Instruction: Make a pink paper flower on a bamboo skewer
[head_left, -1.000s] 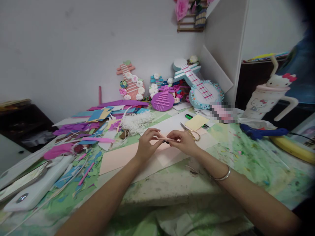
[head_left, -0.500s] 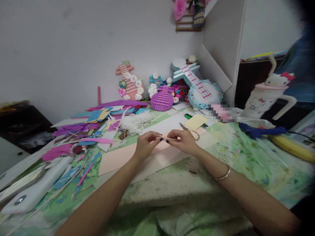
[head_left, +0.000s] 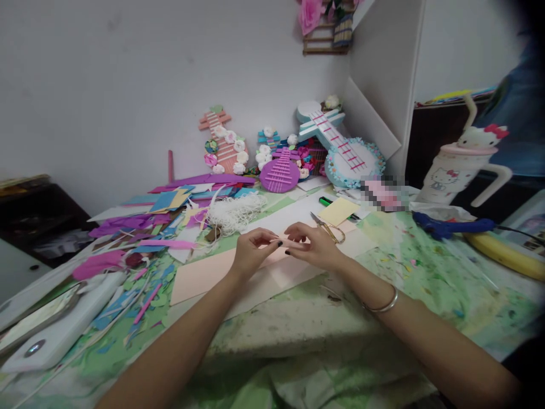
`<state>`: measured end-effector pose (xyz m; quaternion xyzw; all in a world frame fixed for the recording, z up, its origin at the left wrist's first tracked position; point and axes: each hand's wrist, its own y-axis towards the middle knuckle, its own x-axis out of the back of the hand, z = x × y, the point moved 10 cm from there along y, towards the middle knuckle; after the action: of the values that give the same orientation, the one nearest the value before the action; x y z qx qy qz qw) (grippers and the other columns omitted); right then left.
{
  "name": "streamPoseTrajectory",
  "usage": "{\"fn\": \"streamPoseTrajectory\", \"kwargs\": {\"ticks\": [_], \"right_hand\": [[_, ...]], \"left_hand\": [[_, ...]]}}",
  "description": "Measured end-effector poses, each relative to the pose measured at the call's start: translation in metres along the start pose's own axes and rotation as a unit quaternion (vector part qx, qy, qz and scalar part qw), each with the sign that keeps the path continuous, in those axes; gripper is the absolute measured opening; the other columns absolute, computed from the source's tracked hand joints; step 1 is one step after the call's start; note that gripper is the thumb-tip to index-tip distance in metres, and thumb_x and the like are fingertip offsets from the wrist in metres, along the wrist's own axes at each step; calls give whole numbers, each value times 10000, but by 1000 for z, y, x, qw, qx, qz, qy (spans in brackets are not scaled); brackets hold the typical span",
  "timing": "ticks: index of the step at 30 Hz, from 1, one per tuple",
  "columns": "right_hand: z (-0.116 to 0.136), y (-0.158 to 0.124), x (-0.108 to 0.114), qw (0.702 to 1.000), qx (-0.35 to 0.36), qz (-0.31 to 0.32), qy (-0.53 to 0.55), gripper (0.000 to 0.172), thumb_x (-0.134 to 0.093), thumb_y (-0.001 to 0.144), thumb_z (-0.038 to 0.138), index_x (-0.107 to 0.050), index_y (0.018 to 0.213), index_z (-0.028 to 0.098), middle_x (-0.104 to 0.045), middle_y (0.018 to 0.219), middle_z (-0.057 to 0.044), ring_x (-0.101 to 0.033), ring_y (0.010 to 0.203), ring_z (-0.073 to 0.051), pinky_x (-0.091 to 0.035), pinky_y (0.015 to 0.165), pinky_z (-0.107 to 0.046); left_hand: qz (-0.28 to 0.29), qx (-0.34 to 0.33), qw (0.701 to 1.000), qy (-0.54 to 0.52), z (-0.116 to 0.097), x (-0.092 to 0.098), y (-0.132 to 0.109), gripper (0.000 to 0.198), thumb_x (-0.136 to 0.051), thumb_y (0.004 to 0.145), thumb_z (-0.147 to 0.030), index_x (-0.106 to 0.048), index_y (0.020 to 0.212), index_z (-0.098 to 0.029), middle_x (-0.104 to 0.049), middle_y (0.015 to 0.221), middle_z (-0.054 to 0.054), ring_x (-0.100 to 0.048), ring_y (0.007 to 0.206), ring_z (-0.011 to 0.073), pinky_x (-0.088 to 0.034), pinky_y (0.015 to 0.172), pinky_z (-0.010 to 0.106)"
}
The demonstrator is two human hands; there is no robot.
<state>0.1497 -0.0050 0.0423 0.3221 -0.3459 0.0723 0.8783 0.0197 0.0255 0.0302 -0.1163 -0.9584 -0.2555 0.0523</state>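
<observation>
Over pale pink paper sheets (head_left: 204, 274), my left hand (head_left: 254, 250) is closed in a pinch on a small pale paper strip (head_left: 275, 239), mostly hidden by the fingers. My right hand (head_left: 314, 245) faces it from the right, its thumb and forefinger parted close to the strip; a silver bangle circles that wrist. Gold-handled scissors (head_left: 334, 232) lie just beyond the right hand, beside a yellow paper piece (head_left: 338, 211) that partly covers a green and black cutter (head_left: 327, 201).
Paper lutes, one purple (head_left: 280, 173) and one pale blue (head_left: 353, 162), lean at the back. Left are white string (head_left: 236, 213), coloured scraps and a white power bank-like block (head_left: 63, 324). Right are a blue glue gun (head_left: 451, 225), a banana (head_left: 506, 255) and a tumbler (head_left: 453, 170).
My right thumb and forefinger have spread apart and drawn slightly away from the paper strip. My left hand stays pinched in nearly the same place.
</observation>
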Motion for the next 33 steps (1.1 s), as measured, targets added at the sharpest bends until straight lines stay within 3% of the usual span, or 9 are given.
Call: {"fn": "streamPoseTrajectory", "kwargs": {"ticks": [2,5,8,16,23,29,33], "right_hand": [[8,-1,-2,996,44,-8,-79,278,-653,709,245,-549,962,195,-664,841,-17,-594,732,-141,-402,668,-256],[18,-3,-3,976,102,-36,-186,165,-615,762,266,-564,897,187,-671,816,-43,-605,762,-176,-389,717,-304],[23,-5,0,963,130,-67,-227,119,-573,792,248,-571,892,183,-675,776,-53,-611,751,-183,-381,728,-316],[27,-6,4,962,136,-92,-219,148,-562,757,221,-577,899,183,-661,748,-38,-587,707,-171,-363,719,-318],[23,-5,12,973,109,-99,-177,117,-521,727,139,-578,816,189,-648,716,-21,-561,704,-168,-355,731,-328],[25,-9,34,963,82,-194,-166,185,-546,768,194,-556,951,212,-624,1074,-69,-501,1015,-240,-342,830,-383],[26,-6,23,968,82,-157,-180,233,-604,770,273,-533,984,214,-602,1117,-78,-468,1084,-257,-313,875,-402]], "left_hand": [[-3,28,1000,-4,5,0,-1,157,-729,644,-246,-647,693,-122,-642,721,43,-601,679,128,-496,675,257],[-8,58,998,-10,11,0,-2,183,-732,634,-259,-629,699,-123,-629,682,22,-587,643,118,-479,639,240],[-14,85,996,-31,16,0,-1,194,-733,622,-275,-629,685,-123,-624,650,11,-572,601,108,-466,602,231],[-27,122,989,-80,25,2,1,169,-740,598,-240,-642,659,-116,-628,605,14,-567,581,104,-453,594,229],[-55,109,989,-87,26,10,3,138,-722,611,-204,-634,666,-113,-608,606,-5,-540,579,76,-439,592,200],[-91,128,982,-109,31,17,1,236,-735,613,-267,-582,701,-109,-579,674,-6,-577,633,93,-514,649,244],[-75,133,974,-169,31,8,-1,324,-765,564,-240,-522,749,-131,-558,725,-24,-590,655,93,-537,679,281]]}}
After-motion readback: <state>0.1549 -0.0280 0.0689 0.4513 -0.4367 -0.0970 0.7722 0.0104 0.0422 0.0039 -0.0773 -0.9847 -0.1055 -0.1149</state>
